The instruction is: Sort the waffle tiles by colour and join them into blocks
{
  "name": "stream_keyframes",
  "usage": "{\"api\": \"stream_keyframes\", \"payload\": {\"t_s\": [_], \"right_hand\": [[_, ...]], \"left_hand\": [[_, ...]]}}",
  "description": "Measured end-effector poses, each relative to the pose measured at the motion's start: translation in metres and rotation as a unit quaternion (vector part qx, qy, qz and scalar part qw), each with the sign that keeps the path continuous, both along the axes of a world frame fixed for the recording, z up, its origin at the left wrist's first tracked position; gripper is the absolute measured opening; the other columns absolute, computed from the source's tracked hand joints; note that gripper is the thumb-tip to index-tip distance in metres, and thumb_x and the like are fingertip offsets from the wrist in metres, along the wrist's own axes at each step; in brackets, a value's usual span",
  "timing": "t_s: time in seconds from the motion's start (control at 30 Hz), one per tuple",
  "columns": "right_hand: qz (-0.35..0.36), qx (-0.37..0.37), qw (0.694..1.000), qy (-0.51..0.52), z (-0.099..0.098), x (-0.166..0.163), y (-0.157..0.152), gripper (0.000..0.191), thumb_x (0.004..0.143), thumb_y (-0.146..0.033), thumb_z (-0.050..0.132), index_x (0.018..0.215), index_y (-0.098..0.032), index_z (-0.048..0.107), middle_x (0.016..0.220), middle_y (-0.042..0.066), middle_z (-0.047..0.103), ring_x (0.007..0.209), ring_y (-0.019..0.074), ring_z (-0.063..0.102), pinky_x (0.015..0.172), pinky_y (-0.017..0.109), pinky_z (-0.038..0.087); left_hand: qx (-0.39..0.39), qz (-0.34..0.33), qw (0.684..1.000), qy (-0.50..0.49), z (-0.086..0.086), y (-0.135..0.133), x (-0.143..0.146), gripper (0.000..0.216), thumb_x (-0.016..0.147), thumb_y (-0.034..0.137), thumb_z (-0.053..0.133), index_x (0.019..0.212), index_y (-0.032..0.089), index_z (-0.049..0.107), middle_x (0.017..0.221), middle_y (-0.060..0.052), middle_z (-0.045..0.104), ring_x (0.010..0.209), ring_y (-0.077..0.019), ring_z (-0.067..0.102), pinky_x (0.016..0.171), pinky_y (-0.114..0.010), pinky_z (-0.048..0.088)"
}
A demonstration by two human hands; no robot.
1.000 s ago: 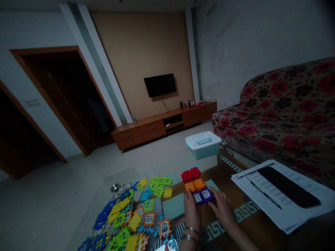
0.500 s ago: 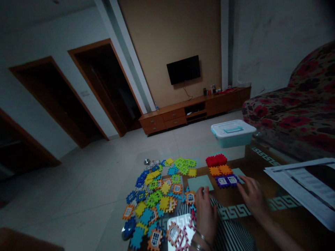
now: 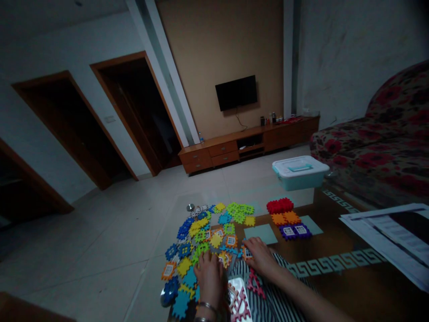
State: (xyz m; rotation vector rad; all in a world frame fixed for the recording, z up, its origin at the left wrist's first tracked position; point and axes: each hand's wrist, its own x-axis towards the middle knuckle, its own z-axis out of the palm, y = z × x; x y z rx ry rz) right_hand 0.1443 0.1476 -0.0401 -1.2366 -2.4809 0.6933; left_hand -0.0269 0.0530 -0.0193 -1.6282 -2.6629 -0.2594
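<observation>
My left hand [image 3: 209, 273], with a bangle at the wrist, reaches down onto the pile of notched plastic tiles. Its fingers look slightly apart over green and orange pieces, and what lies under the palm is hidden. My right hand [image 3: 259, 256] has its fingers closed at the edge of an orange window tile [image 3: 247, 253], partly covering it. Two purple window tiles [image 3: 295, 231] lie side by side, beyond them two orange tiles [image 3: 286, 218] and red tiles [image 3: 280, 205]. Pink pieces [image 3: 256, 284] lie near my right forearm, others on a white tray [image 3: 246, 308].
The glass table carries a lidded teal box [image 3: 300, 173] at the back and papers [image 3: 390, 237] at the right. A small metal disc [image 3: 190, 207] stands at the far left of the pile. Beyond are a television cabinet [image 3: 224, 150] and a flowered sofa [image 3: 385, 116].
My left hand has moved left onto the tile pile. My right hand has come left from the purple tiles to the orange window tile. The view has shifted slightly.
</observation>
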Motion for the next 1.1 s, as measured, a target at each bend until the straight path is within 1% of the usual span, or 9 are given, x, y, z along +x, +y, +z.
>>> {"api": "stream_keyframes", "payload": {"t_s": [0.1,0.2,0.3,0.4,0.57,0.67,0.8,0.9,1.1], "right_hand": [[0.005,0.012,1.000,-0.028,0.005,-0.001,0.004,0.050,0.074,-0.013,0.058,0.124,-0.018,0.061,0.117,0.013,0.062,0.113,0.0300,0.051,0.096,0.041,0.039],[0.006,0.025,1.000,-0.008,0.004,-0.001,0.009,0.051,0.077,-0.017,0.059,0.128,-0.017,0.058,0.116,0.013,0.063,0.112,0.0295,0.051,0.095,0.040,0.039],[0.003,0.031,0.999,0.027,0.005,-0.010,0.017,0.050,0.080,-0.023,0.060,0.130,-0.016,0.056,0.118,0.013,0.063,0.112,0.0284,0.052,0.095,0.039,0.039],[0.005,0.037,0.999,0.033,0.011,-0.032,0.025,0.041,0.083,-0.027,0.061,0.123,-0.015,0.059,0.118,0.014,0.063,0.112,0.0280,0.053,0.094,0.039,0.039],[-0.007,0.030,0.998,-0.061,0.024,-0.069,0.027,0.039,0.080,-0.021,0.064,0.118,-0.015,0.060,0.120,0.015,0.062,0.114,0.0294,0.053,0.093,0.040,0.040],[0.016,0.030,0.995,-0.095,0.027,-0.075,0.024,0.039,0.080,-0.016,0.060,0.118,-0.014,0.061,0.120,0.017,0.062,0.114,0.0298,0.053,0.093,0.041,0.040],[0.035,0.027,0.994,-0.101,0.027,-0.072,0.024,0.045,0.077,-0.020,0.064,0.121,-0.012,0.060,0.122,0.020,0.059,0.115,0.0317,0.052,0.095,0.043,0.039],[0.038,0.016,0.994,-0.099,0.023,-0.065,0.028,0.052,0.073,-0.021,0.068,0.123,-0.011,0.059,0.121,0.020,0.059,0.113,0.0319,0.053,0.094,0.042,0.040],[0.025,0.029,0.998,0.043,0.019,-0.023,0.031,0.051,0.074,-0.016,0.063,0.124,-0.015,0.058,0.116,0.015,0.060,0.110,0.0279,0.053,0.093,0.037,0.041]], "left_hand": [[-0.008,-0.061,0.998,-0.011,0.005,0.010,0.004,0.033,0.088,0.020,0.040,0.111,0.023,0.064,0.138,-0.008,0.054,0.136,-0.0289,0.036,0.107,-0.051,0.026],[-0.048,-0.110,0.993,-0.021,0.008,0.016,0.011,0.039,0.083,0.017,0.049,0.119,0.026,0.060,0.137,-0.007,0.055,0.135,-0.0291,0.038,0.109,-0.055,0.025],[-0.076,-0.088,0.993,0.005,0.008,0.017,0.018,0.037,0.081,0.017,0.052,0.117,0.022,0.060,0.131,-0.010,0.058,0.129,-0.0313,0.044,0.105,-0.054,0.029],[-0.072,-0.065,0.995,0.021,0.008,0.015,0.023,0.033,0.085,0.016,0.044,0.112,0.018,0.062,0.121,-0.013,0.062,0.118,-0.0311,0.051,0.101,-0.052,0.033],[-0.070,-0.070,0.995,0.007,0.011,0.014,0.024,0.039,0.087,0.011,0.032,0.111,0.017,0.062,0.114,-0.012,0.065,0.112,-0.0297,0.055,0.102,-0.051,0.030],[-0.084,-0.087,0.993,-0.003,0.011,0.015,0.024,0.037,0.085,0.010,0.035,0.110,0.015,0.062,0.111,-0.013,0.065,0.110,-0.0294,0.055,0.102,-0.048,0.030],[-0.106,-0.125,0.986,-0.018,0.013,0.018,0.022,0.040,0.074,0.012,0.049,0.113,0.014,0.059,0.114,-0.014,0.064,0.113,-0.0312,0.054,0.103,-0.048,0.030],[-0.091,-0.132,0.986,-0.034,0.020,0.023,0.012,0.037,0.077,0.013,0.047,0.112,0.015,0.058,0.112,-0.013,0.063,0.110,-0.0294,0.056,0.101,-0.048,0.032],[-0.010,-0.110,0.993,-0.044,0.032,0.066,-0.024,0.029,0.081,0.015,0.047,0.109,0.017,0.053,0.113,-0.010,0.062,0.111,-0.0239,0.055,0.101,-0.038,0.032]]}}
